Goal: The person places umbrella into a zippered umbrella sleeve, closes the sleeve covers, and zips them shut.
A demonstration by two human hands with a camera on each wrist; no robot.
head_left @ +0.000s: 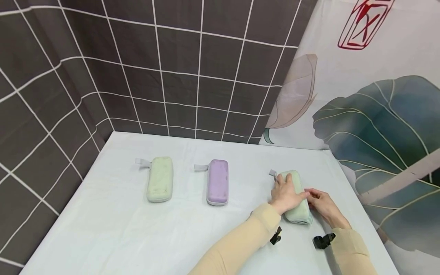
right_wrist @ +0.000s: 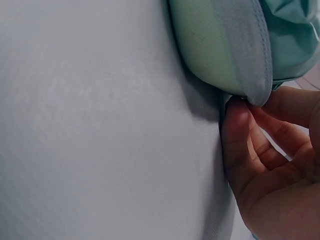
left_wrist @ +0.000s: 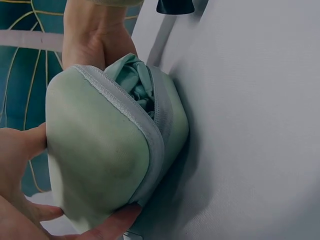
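A pale green zip case (head_left: 298, 204) lies at the right of the white table (head_left: 103, 229). My left hand (head_left: 286, 194) lies over its top and grips it, thumb (left_wrist: 27, 142) on one side and a finger (left_wrist: 115, 225) on the other. My right hand (head_left: 317, 202) is at the case's right side and pinches its grey zip edge (right_wrist: 245, 75) between the fingertips (right_wrist: 239, 117). The case (left_wrist: 100, 155) gapes at the seam, and teal cloth (left_wrist: 132, 75) shows inside it.
A second pale green case (head_left: 159, 178) and a purple case (head_left: 217, 182) lie in a row to the left, each with a grey loop. Dark checked cloth (head_left: 137, 57) hangs behind, and leaf-print cloth (head_left: 378, 114) hangs on the right.
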